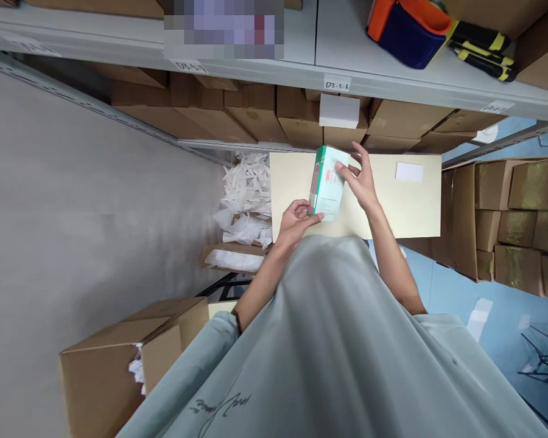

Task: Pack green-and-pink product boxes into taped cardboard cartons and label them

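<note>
A small pale mint carton point(330, 193) with a green edge and a pink picture is held up over the cream tabletop point(393, 213). My left hand point(298, 220) grips its lower left corner, the thumb on the front face. At the carton's upper right, my right hand point(360, 179) rests its thumb on the front face, while its other fingers curl behind the top right edge. Those fingertips are partly hidden. To the right on the tabletop lies a white card point(409, 172).
Shelves with cardboard boxes point(251, 112) run behind the table. An orange and blue holder point(408, 33) and yellow-black cutters point(481, 52) sit on the upper shelf. Shredded paper point(249, 185) is at left. Stacked cartons point(518, 228) stand right, an open box point(119, 359) lower left.
</note>
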### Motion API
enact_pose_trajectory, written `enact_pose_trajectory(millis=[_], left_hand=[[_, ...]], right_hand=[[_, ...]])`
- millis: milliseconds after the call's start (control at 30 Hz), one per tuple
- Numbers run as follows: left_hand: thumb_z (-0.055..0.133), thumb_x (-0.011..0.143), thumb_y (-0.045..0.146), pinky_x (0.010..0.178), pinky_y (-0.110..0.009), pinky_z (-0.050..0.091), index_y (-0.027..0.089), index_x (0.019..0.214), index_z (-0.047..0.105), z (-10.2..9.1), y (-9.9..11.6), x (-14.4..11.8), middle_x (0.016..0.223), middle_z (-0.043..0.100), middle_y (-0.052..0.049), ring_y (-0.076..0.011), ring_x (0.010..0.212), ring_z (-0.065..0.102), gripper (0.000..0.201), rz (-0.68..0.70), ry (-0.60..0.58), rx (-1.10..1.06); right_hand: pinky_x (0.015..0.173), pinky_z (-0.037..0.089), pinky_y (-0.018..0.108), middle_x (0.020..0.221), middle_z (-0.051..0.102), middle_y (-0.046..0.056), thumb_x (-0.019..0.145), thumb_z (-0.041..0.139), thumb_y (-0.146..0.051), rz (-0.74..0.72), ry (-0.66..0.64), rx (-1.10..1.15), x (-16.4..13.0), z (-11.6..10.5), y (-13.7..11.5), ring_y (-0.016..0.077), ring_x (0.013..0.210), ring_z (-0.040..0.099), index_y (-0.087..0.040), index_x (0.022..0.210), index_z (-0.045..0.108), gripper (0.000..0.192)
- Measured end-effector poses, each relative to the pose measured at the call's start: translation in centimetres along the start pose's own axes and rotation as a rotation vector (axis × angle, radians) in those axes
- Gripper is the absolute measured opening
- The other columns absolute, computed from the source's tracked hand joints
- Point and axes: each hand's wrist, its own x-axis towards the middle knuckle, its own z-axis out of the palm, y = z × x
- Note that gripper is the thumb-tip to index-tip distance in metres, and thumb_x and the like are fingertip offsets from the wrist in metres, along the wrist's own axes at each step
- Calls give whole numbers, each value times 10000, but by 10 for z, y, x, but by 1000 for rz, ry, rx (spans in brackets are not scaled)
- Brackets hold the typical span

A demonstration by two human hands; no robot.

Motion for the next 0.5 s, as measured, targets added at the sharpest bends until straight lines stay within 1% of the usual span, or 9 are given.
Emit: enact_pose_trajectory(millis=[33, 100, 167, 233, 300, 367, 433, 500], left_hand=[[1032, 555, 373, 937, -355, 664, 248, 1026, 590, 2, 0, -1, 948, 712, 23, -186, 974, 757, 658, 52, 37, 43], [1016, 587, 364, 921, -339, 660, 252, 1046, 598, 6, 1, -4, 983, 687, 12, -190, 1012, 731, 630, 142, 81, 122], [994, 635, 383, 896, -337, 667, 255, 1068, 602, 9, 2, -10, 1079, 696, -19, -211, 1082, 721, 598, 183, 77, 164], [980, 671, 407, 913, -339, 671, 254, 1083, 608, 9, 3, -14, 1149, 708, -41, -232, 1162, 723, 576, 179, 47, 151], [984, 691, 422, 958, -353, 675, 258, 1117, 615, 4, 4, -15, 1201, 731, -48, -247, 1235, 730, 588, 135, 12, 80], [999, 697, 427, 979, -387, 689, 272, 1175, 625, -5, 6, -13, 1269, 761, -50, -258, 1257, 753, 626, 41, -36, -21], [1015, 696, 423, 980, -439, 709, 276, 1229, 658, -15, 9, -9, 1308, 791, -63, -282, 1235, 788, 658, -83, -128, -106], [1034, 684, 409, 984, -469, 718, 249, 1252, 712, -22, 11, -5, 1286, 823, -92, -313, 1202, 815, 672, -183, -236, -148]], right_hand=[[1232, 563, 607, 1763, 458, 81, 903, 765, -862, 2, 8, 0, 0, 2, -2, 371, 1652, 417, -420, 1620, 477, 890], [1236, 557, 623, 1735, 481, 93, 887, 804, -836, 27, -7, 10, -1, 9, -5, 374, 1654, 407, -414, 1618, 471, 908], [1227, 571, 613, 1674, 537, 105, 864, 847, -804, 51, -31, 17, 0, 14, -8, 372, 1614, 458, -391, 1581, 504, 896], [1212, 593, 576, 1606, 592, 103, 851, 868, -787, 54, -28, 11, 3, 17, -8, 357, 1552, 527, -369, 1523, 542, 856], [1172, 625, 526, 1549, 636, 92, 844, 864, -797, 48, -16, 10, 6, 15, -6, 337, 1485, 587, -360, 1478, 557, 829], [1096, 662, 488, 1503, 667, 89, 839, 852, -822, 55, -39, 37, 7, 11, -2, 325, 1407, 647, -364, 1463, 554, 830], [1010, 688, 467, 1476, 684, 86, 833, 837, -848, 71, -97, 82, 6, 7, 1, 317, 1323, 701, -379, 1463, 546, 838], [955, 701, 454, 1464, 692, 81, 830, 821, -871, 81, -138, 127, 3, 6, 2, 308, 1260, 735, -388, 1457, 540, 839]])
